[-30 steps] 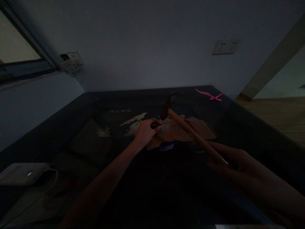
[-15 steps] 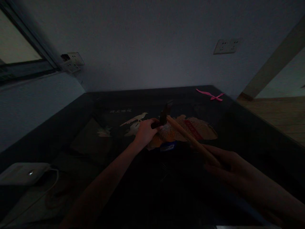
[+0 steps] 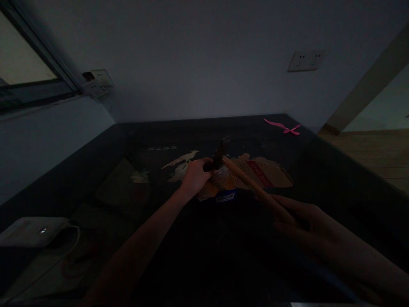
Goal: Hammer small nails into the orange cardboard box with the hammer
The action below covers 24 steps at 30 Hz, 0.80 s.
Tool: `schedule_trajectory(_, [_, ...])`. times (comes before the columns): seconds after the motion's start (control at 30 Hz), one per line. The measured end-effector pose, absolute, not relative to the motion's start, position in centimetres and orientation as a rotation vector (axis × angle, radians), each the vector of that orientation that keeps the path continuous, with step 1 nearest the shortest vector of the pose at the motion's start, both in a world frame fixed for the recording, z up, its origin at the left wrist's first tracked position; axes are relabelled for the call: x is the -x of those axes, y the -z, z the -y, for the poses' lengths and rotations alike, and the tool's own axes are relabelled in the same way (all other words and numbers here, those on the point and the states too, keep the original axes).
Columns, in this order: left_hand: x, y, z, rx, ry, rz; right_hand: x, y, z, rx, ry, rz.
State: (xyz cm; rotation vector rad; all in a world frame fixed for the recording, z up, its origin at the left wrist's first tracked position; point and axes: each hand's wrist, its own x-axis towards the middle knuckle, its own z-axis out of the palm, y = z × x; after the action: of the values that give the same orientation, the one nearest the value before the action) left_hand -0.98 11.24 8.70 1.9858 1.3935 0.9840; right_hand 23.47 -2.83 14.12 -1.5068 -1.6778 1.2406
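Note:
A hammer (image 3: 254, 186) with a pale wooden handle and a dark metal head is held slantwise above the dark tabletop. My right hand (image 3: 308, 219), at the lower right, wraps round the lower end of the handle. At the other end, the thumb and fingers of my left hand (image 3: 196, 175) close on the dark head, while its narrow upper part sticks up beyond them. Under the head and the left hand, an orange, tan and white patterned patch (image 3: 234, 175) with a red stripe shows on the table. A small blue label (image 3: 225, 197) lies at its near side.
A pink ribbon (image 3: 289, 130) lies at the far right of the dark table (image 3: 204, 125). At the near left sits a white box-like device (image 3: 33, 232) with a white cable. Wall sockets (image 3: 306, 61) and a window (image 3: 25, 64) are beyond the table, which is dimly lit.
The hammer's head has shifted very slightly to the left. Both hands keep the same hold, and the other things stay put.

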Motion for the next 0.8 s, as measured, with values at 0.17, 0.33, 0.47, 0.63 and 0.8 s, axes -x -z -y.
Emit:
schedule_trajectory(0.17, [0.9, -8.9, -11.2, -1.969, -0.956, -1.415, -23.7, -14.2, 3.0, 1.522, -1.142, 1.658])
schedule_trajectory(0.33, [1.0, -8.8, -11.2, -1.966, -0.936, -1.425, -23.7, -14.0, 2.8, 1.528, -1.329, 1.701])
schedule_trajectory(0.47, [1.0, -8.8, -11.1, -1.95, -0.949, -1.401, -23.5, -14.5, 3.0, 1.526, -1.256, 1.691])
schedule_trajectory(0.63, [1.3, -8.9, -11.5, -1.921, -0.901, -1.31, -23.2, -14.4, 2.7, 1.52, -1.284, 1.748])
schedule_trajectory(0.8, [2.1, -8.5, -11.7, -1.888, -0.918, -1.133, -23.3, -14.1, 2.8, 1.539, -1.337, 1.683])
